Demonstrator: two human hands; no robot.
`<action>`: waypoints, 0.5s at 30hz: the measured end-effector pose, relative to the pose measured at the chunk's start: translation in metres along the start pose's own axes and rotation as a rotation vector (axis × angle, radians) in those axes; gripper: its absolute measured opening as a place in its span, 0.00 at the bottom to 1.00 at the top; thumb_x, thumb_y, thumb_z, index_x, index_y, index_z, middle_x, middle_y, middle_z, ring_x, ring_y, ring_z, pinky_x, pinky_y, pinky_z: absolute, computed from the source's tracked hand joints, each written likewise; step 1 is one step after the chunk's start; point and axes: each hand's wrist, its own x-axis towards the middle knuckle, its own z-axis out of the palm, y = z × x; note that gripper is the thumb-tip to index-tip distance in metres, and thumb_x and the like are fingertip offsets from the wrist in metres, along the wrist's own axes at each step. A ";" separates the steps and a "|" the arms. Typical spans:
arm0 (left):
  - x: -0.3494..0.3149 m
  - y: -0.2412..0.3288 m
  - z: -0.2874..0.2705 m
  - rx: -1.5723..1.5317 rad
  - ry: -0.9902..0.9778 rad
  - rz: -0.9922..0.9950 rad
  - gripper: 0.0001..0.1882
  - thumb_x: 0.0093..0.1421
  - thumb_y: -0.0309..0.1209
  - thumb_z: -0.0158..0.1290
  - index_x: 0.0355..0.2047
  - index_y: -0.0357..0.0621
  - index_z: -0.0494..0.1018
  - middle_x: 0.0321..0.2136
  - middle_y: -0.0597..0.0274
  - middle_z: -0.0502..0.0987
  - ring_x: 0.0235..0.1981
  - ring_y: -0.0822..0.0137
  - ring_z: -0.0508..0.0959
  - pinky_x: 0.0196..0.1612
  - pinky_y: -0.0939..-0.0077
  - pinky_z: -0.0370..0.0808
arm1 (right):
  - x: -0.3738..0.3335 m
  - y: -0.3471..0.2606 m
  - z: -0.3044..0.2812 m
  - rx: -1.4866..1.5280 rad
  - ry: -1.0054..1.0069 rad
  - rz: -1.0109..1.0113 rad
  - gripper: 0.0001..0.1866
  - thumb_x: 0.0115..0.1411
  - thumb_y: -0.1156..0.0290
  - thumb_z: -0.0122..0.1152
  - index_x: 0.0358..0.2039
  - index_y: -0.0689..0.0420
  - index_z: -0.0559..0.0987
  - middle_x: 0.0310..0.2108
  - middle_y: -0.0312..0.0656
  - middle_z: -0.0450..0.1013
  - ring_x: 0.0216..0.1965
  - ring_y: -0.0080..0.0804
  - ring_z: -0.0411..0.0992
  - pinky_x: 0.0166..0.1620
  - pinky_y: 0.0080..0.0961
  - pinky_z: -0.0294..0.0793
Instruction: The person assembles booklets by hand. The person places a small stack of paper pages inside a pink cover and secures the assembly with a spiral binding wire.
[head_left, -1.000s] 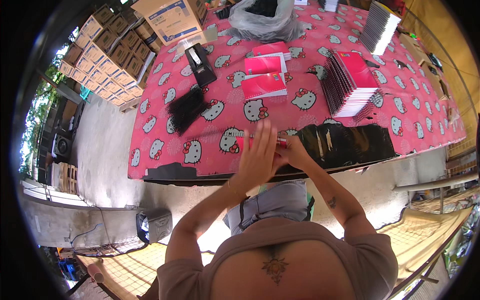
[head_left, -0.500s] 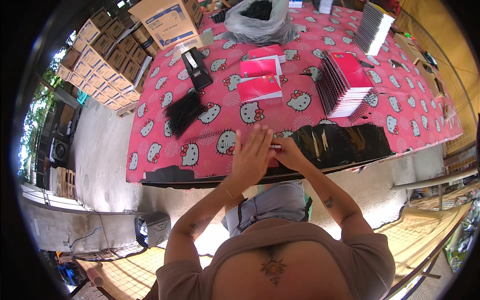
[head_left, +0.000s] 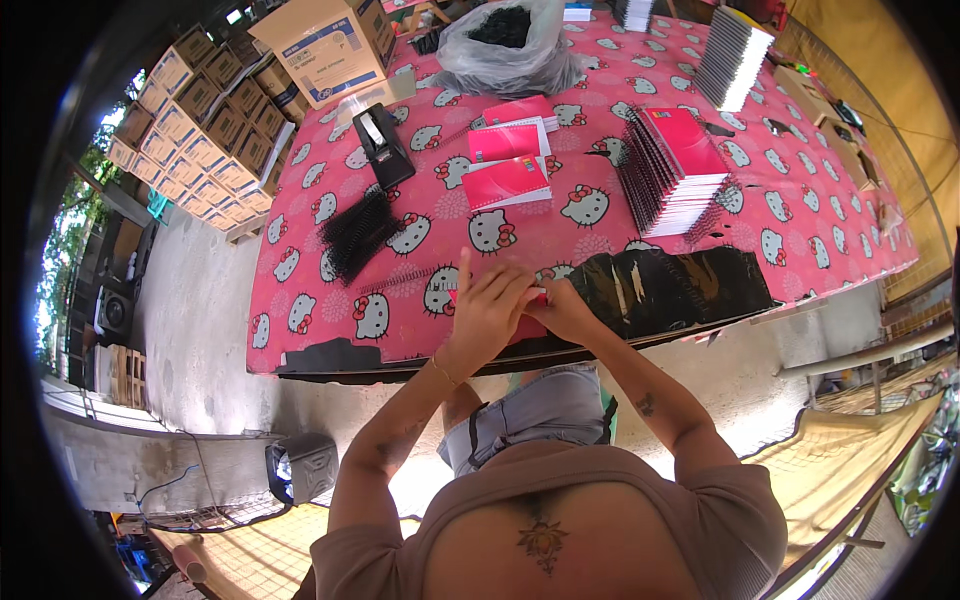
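Both hands, left hand [head_left: 488,312] and right hand [head_left: 566,308], close on a light, flexible red notebook [head_left: 540,296] at the table's [head_left: 600,240] near edge; grip near its stiff spine.

Pink cat-patterned tablecloth [head_left: 800,215], red notebooks [head_left: 505,165], black spiral coils [head_left: 358,232].

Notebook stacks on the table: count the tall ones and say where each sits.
3. A red-covered spiral notebook stack lies right of centre; a tall pale-edged stack stands at the far right; a smaller stack is cut off by the top edge. The plastic bag may hide others.
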 end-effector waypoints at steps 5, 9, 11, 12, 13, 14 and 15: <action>0.019 0.017 -0.013 -0.022 0.093 -0.024 0.11 0.62 0.35 0.57 0.44 0.47 0.77 0.40 0.64 0.79 0.50 0.62 0.78 0.70 0.37 0.45 | -0.003 0.005 0.003 0.040 0.049 -0.023 0.11 0.56 0.76 0.67 0.40 0.64 0.79 0.28 0.49 0.78 0.30 0.32 0.76 0.35 0.29 0.74; 0.014 0.008 -0.008 -0.017 0.056 0.047 0.09 0.61 0.33 0.58 0.41 0.47 0.76 0.38 0.65 0.79 0.45 0.63 0.79 0.70 0.38 0.47 | 0.000 0.012 0.003 0.096 0.050 -0.060 0.11 0.56 0.76 0.67 0.40 0.64 0.79 0.27 0.46 0.78 0.30 0.24 0.75 0.36 0.27 0.73; 0.013 0.009 -0.006 -0.053 0.064 0.041 0.10 0.61 0.32 0.59 0.41 0.47 0.76 0.38 0.65 0.79 0.44 0.62 0.78 0.69 0.39 0.49 | 0.000 0.014 0.001 0.073 0.004 -0.021 0.13 0.56 0.75 0.68 0.41 0.63 0.80 0.30 0.46 0.79 0.32 0.24 0.76 0.37 0.27 0.74; 0.012 0.009 -0.006 -0.073 0.063 0.028 0.10 0.60 0.32 0.59 0.41 0.46 0.76 0.39 0.64 0.79 0.44 0.62 0.79 0.67 0.42 0.54 | 0.000 0.012 -0.001 0.062 -0.019 -0.001 0.14 0.55 0.75 0.69 0.42 0.63 0.80 0.31 0.46 0.79 0.33 0.25 0.76 0.38 0.27 0.74; 0.011 0.010 -0.006 -0.094 0.061 0.015 0.11 0.59 0.32 0.60 0.42 0.46 0.76 0.40 0.64 0.80 0.43 0.61 0.79 0.64 0.45 0.58 | -0.001 0.011 -0.005 0.012 -0.007 -0.046 0.14 0.55 0.74 0.69 0.42 0.63 0.80 0.31 0.48 0.79 0.32 0.27 0.77 0.38 0.27 0.75; 0.012 0.010 -0.008 -0.110 0.063 0.004 0.12 0.58 0.32 0.61 0.42 0.45 0.76 0.40 0.64 0.80 0.43 0.60 0.79 0.61 0.47 0.63 | -0.002 0.006 -0.012 -0.039 0.004 -0.096 0.14 0.55 0.74 0.69 0.43 0.62 0.81 0.31 0.49 0.79 0.31 0.30 0.77 0.38 0.28 0.75; 0.013 0.010 -0.010 -0.138 0.065 -0.002 0.12 0.58 0.31 0.61 0.42 0.45 0.76 0.40 0.63 0.80 0.42 0.59 0.79 0.57 0.51 0.66 | -0.003 0.000 -0.020 -0.087 0.012 -0.143 0.15 0.55 0.73 0.69 0.43 0.62 0.81 0.32 0.51 0.79 0.31 0.33 0.78 0.37 0.28 0.75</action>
